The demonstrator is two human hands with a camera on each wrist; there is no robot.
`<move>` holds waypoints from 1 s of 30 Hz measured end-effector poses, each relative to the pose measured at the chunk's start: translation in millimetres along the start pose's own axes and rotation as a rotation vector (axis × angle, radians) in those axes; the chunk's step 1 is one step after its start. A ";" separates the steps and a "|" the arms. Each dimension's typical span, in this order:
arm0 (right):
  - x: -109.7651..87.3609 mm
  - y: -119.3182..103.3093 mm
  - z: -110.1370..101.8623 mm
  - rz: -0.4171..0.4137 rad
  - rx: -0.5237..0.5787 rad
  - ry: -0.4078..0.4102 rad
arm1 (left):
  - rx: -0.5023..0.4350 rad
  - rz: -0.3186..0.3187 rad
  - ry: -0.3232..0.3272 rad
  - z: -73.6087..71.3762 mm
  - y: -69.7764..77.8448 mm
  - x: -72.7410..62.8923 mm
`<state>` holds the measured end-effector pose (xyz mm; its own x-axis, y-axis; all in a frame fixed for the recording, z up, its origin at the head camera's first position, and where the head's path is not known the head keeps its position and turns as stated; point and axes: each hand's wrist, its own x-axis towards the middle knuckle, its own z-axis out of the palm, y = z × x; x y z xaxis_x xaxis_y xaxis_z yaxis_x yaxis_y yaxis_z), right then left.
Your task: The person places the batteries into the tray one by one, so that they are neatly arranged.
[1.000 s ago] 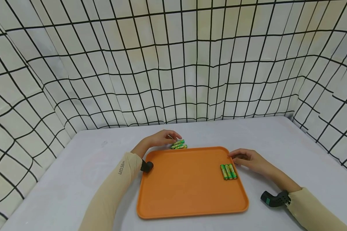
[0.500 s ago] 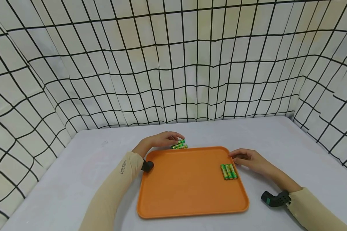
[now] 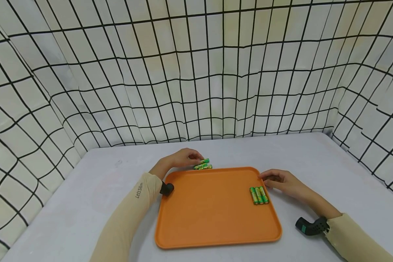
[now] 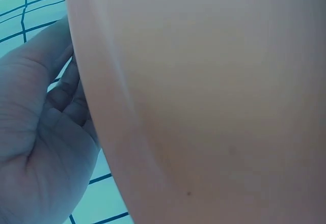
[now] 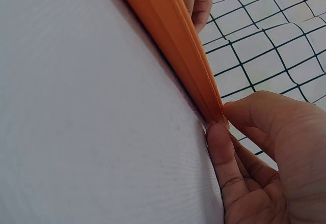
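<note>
Behind the orange tray (image 3: 216, 211), my left hand (image 3: 182, 158) bends over a few green batteries (image 3: 205, 167) lying on the table. Its thumb and fingers pinch the left end of the rearmost battery (image 3: 205, 160). The left wrist view shows the palm of the left hand (image 4: 35, 127), its fingertips hidden behind a broad tan surface that looks like the tray. At the tray's far right corner, my right hand (image 3: 281, 181) holds the rim; in the right wrist view its thumb and a finger (image 5: 220, 142) pinch the edge. Three batteries (image 3: 258, 195) lie side by side on the tray's right.
A white cloth covers the table (image 3: 95, 189) around the tray. White walls with a black grid net (image 3: 196, 87) enclose the back and both sides. Each wrist carries a black camera, such as the one (image 3: 309, 225) on the right.
My left fingers first reach right over the rear battery, then draw back and curl at its left end. The right hand, the tray and the batteries stay where they were.
</note>
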<state>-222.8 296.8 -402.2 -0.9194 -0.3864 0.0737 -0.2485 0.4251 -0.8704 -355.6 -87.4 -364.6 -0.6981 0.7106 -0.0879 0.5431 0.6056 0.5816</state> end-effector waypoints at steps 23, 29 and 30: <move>-0.8 -1.8 0.2 -0.008 0.020 -0.008 | -0.047 0.003 0.085 -1.7 -4.2 -2.6; -0.5 -1.4 0.3 -0.001 0.010 -0.005 | -0.082 0.001 0.096 -1.8 -4.6 -2.9; -0.6 -1.2 0.1 0.000 0.008 -0.004 | -0.092 0.000 0.097 -1.7 -4.2 -2.8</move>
<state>-221.9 296.4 -401.3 -0.9182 -0.3895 0.0720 -0.2463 0.4188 -0.8740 -356.7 -92.5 -365.5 -0.7421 0.6702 -0.0118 0.5014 0.5668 0.6537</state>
